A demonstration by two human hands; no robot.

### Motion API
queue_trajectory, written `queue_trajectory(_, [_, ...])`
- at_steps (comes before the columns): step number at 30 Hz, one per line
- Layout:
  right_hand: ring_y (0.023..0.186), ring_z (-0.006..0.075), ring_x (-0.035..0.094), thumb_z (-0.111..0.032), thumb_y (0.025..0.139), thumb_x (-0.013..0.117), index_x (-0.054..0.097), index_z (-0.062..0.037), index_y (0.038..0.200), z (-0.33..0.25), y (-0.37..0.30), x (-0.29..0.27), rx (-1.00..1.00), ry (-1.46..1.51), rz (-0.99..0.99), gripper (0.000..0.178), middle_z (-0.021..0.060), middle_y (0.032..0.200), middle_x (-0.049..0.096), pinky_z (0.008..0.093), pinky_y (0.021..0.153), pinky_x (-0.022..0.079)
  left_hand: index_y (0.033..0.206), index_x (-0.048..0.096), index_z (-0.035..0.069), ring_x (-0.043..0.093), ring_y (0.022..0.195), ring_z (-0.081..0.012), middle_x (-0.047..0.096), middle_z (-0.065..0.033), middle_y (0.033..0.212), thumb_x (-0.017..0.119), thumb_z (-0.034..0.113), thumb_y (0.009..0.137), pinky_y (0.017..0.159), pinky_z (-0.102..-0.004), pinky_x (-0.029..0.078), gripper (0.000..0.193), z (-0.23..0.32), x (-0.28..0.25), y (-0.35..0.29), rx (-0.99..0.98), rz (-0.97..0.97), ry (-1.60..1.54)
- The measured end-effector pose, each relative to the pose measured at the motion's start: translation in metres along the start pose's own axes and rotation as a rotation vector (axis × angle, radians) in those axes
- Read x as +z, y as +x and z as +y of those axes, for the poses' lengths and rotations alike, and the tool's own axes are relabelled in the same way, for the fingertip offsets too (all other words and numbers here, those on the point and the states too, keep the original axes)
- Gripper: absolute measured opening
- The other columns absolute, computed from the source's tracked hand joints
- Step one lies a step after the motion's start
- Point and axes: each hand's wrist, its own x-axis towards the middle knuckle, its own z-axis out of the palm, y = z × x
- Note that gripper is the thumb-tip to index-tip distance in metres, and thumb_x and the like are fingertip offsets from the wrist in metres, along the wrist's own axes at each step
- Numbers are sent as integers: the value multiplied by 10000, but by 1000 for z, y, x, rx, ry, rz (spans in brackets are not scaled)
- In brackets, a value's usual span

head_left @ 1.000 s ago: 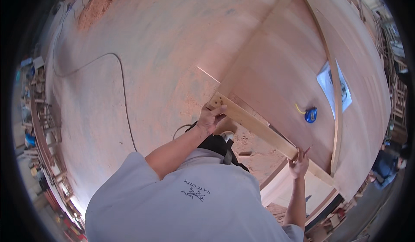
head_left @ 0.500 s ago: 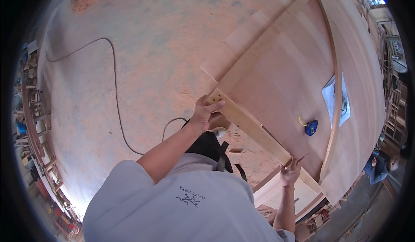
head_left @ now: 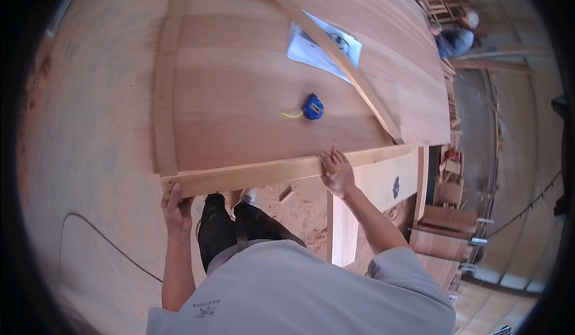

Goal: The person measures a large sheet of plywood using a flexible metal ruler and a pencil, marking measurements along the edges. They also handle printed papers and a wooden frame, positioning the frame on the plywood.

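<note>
Panel (head_left: pixel 239 83) pinkish, streaked; bar (head_left: pixel 257 174) along its near edge honey-tan; tape measure (head_left: pixel 313 106) blue, blade (head_left: pixel 291 115) yellow; paper (head_left: pixel 306 52) white, print (head_left: pixel 341 43) seemingly grey.

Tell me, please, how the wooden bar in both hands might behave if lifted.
The wooden bar is probably stiff: it looks thick and shows no clear sag. Being long, it might swing if lifted by one end. The straight strip and slanting strip appear to meet its ends, so they may come along.

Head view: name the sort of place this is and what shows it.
Likely a woodworking shop: there's a wooden frame, a large board and a blue tape measure lying on it.
</note>
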Motion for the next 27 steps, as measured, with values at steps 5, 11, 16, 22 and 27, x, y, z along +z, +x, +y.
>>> queue_trajectory(5, [1177,348,621,-8,732,716,605,-45,1254,-8,-6,7,16,30,82,534,143,1228,668,507,1103,444,1215,639,58,696,1032,-186,693,-46,1109,810,206,910,924,-381,619,380,8,7,-1,2,21,88])
queue_trajectory(11, [1230,329,594,-85,861,666,615,-44,1273,-24,-16,25,17,40,37,417,130,1267,654,509,1114,427,1329,584,38,660,1146,-199,676,-62,1215,790,210,925,985,-395,576,485,10,-29,8,-19,17,114])
queue_trajectory(16, [1166,327,628,-98,887,659,636,-55,1243,-26,-17,33,15,16,102,359,118,1215,679,502,1084,455,1324,585,38,665,1114,-175,680,-58,1198,770,209,942,969,-386,577,457,11,-33,14,-16,-17,132])
queue_trajectory(22, [1158,340,629,-42,820,665,617,-56,1251,-15,0,20,25,50,71,434,127,1217,670,489,1089,449,1263,625,38,688,1041,-179,696,-64,1126,772,213,943,926,-363,597,393,9,-15,19,-3,25,126])
queue_trajectory(27, [1242,378,568,-47,664,702,613,-52,1260,-2,4,31,-48,74,22,602,169,1280,634,507,1146,392,1178,656,27,697,1013,-193,693,-83,1079,754,169,929,873,-356,611,303,11,-2,8,38,21,96])
